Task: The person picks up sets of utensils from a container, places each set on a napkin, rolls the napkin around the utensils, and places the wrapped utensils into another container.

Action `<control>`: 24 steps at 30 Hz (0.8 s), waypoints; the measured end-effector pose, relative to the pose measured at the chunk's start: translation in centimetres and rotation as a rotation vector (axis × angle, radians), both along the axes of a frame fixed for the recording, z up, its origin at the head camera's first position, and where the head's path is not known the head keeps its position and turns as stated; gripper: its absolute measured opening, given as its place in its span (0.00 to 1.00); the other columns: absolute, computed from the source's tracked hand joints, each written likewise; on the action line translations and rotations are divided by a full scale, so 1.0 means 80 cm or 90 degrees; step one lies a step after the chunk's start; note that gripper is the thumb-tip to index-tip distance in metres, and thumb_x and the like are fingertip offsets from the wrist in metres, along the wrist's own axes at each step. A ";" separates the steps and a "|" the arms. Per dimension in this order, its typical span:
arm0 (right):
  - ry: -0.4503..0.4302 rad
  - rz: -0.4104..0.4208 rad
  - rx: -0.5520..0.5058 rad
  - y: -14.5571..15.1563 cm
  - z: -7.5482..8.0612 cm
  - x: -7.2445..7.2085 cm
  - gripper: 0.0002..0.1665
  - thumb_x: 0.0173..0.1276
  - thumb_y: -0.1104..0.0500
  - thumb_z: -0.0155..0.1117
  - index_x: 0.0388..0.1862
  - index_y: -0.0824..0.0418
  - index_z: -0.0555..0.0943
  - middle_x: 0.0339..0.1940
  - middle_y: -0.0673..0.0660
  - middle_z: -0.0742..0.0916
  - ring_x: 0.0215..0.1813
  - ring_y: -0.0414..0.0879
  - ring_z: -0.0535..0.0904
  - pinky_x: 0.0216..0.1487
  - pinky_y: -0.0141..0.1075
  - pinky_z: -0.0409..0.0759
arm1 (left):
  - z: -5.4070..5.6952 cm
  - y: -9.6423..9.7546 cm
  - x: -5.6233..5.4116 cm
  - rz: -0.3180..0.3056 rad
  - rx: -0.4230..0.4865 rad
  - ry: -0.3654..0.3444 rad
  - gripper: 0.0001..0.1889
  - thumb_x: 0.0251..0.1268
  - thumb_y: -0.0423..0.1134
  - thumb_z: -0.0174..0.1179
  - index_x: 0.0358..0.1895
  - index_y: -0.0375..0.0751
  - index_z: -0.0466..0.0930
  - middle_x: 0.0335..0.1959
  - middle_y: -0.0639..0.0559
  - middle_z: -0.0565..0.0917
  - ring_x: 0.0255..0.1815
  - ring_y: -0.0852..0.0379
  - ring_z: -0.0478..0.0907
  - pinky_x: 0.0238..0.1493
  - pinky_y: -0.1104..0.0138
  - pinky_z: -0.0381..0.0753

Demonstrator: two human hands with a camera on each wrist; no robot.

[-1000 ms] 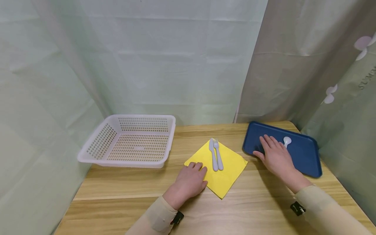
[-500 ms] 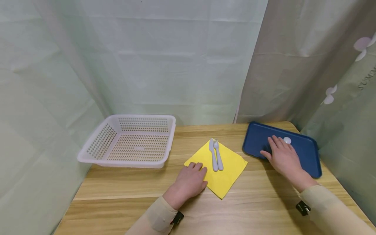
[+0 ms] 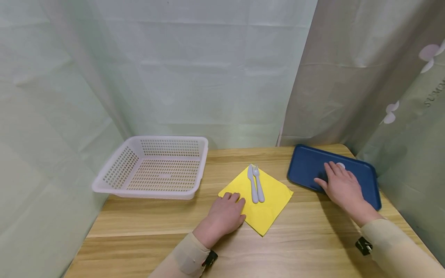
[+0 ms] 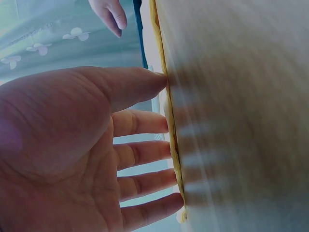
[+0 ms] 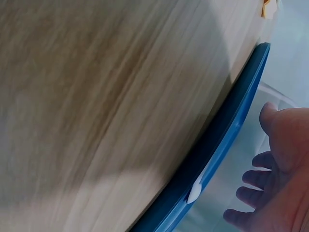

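Note:
A yellow folded cloth (image 3: pixel 265 216) lies turned like a diamond on the wooden table. On it, a pale grey knife (image 3: pixel 252 181) and a matching fork (image 3: pixel 259 185) lie side by side. My left hand (image 3: pixel 224 216) rests at the cloth's left corner; in the left wrist view its fingertips (image 4: pixel 175 175) touch the cloth's edge. Over the blue tray (image 3: pixel 306 160) hovers my right hand (image 3: pixel 342 187), fingers extended, holding nothing. It hides most of a white spoon (image 3: pixel 341 165) on the tray, whose handle end shows in the right wrist view.
A white perforated plastic basket (image 3: pixel 165 175) with nothing in it stands at the back left of the table (image 3: pixel 295 247). Pale curtains (image 3: pixel 208 77) hang close behind the table and along both sides.
My right hand has shifted rightward over the tray, covering more of the spoon. The left hand, cloth, knife and fork have stayed put.

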State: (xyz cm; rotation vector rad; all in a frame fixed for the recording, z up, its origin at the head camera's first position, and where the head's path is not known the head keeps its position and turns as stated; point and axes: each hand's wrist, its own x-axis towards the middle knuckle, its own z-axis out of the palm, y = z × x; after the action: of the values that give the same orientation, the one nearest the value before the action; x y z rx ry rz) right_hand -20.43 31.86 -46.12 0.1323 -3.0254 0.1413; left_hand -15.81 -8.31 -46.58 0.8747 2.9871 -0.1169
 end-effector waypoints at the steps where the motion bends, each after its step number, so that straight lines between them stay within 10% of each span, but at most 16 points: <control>1: -0.004 -0.004 -0.002 0.000 0.001 0.000 0.48 0.88 0.40 0.58 0.84 0.77 0.62 0.82 0.81 0.66 0.84 0.78 0.58 0.80 0.73 0.56 | 0.000 0.000 0.000 -0.001 0.001 0.003 0.24 0.78 0.56 0.68 0.67 0.47 0.85 0.66 0.48 0.82 0.66 0.44 0.80 0.59 0.50 0.85; 17: -0.013 -0.033 0.011 0.022 -0.009 -0.004 0.48 0.87 0.40 0.59 0.79 0.81 0.66 0.78 0.84 0.69 0.77 0.82 0.65 0.75 0.74 0.65 | -0.001 0.001 -0.001 0.003 0.002 -0.004 0.25 0.78 0.56 0.68 0.68 0.47 0.85 0.67 0.48 0.82 0.67 0.44 0.79 0.61 0.50 0.84; 24: 0.022 -0.060 0.030 0.026 -0.009 -0.003 0.44 0.84 0.41 0.64 0.69 0.83 0.73 0.60 0.83 0.80 0.56 0.78 0.78 0.53 0.71 0.80 | -0.002 0.000 -0.001 0.007 0.003 -0.009 0.25 0.78 0.56 0.68 0.69 0.46 0.84 0.68 0.48 0.82 0.68 0.44 0.79 0.62 0.50 0.84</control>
State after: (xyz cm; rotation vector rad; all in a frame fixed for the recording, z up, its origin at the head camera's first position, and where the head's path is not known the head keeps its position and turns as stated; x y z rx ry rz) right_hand -20.63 33.96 -46.83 -0.0037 -2.9938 0.0582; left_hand -15.90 -8.28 -46.70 0.8557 2.9792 -0.1036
